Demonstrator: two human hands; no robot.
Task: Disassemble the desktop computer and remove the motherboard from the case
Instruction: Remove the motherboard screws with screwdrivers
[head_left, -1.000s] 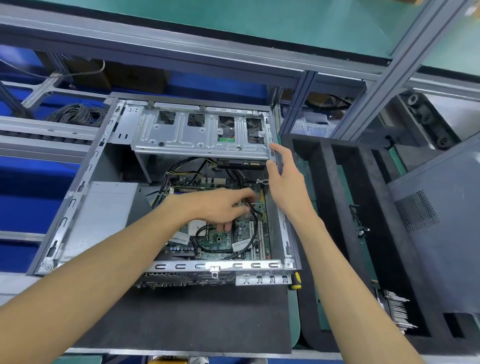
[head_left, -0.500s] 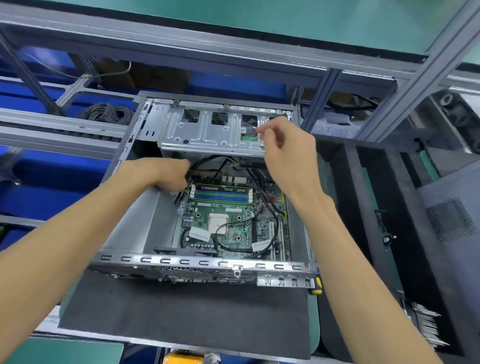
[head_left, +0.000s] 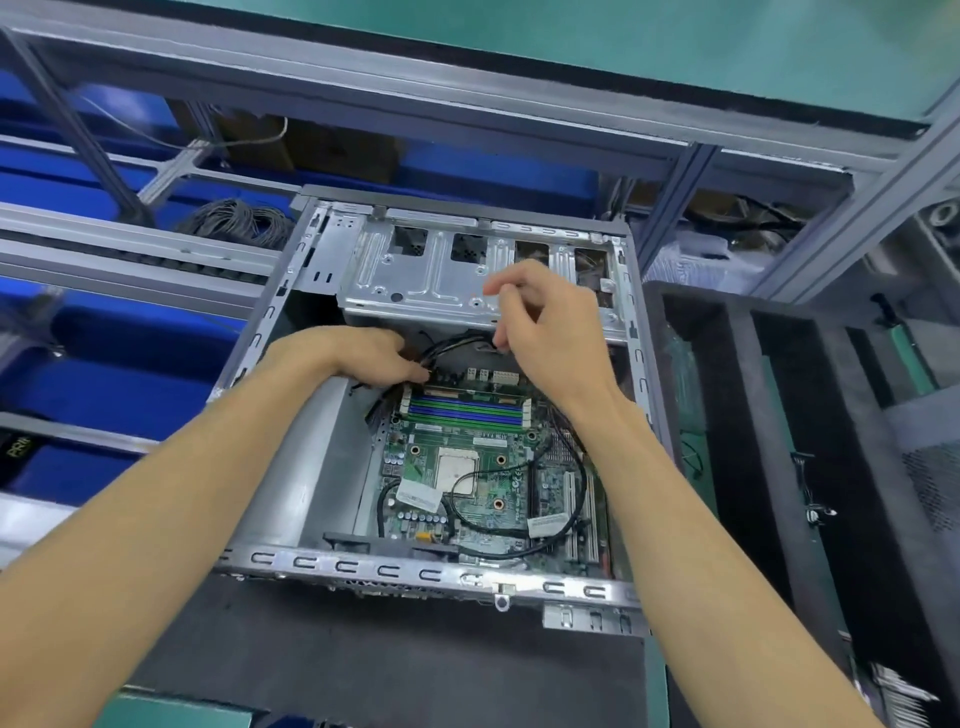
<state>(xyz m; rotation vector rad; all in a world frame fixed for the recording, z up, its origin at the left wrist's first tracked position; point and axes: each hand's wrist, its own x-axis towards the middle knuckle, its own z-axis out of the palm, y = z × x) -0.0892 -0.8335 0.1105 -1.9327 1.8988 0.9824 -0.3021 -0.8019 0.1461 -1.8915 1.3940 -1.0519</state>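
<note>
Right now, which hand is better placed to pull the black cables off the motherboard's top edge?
Left hand: its fingers already grip the black cable bundle by the motherboard; the right hand hovers above.

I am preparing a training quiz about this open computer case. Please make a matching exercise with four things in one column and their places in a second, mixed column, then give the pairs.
Things:
1. green motherboard
2. silver metal drive cage
3. left hand
4. coil of grey cables

Places:
A. outside the case, on the rack at far left
B. flat on the case floor
C. on the black cable bundle at the board's far edge
D. across the far end of the case

Pairs: 1-B, 2-D, 3-C, 4-A
</note>
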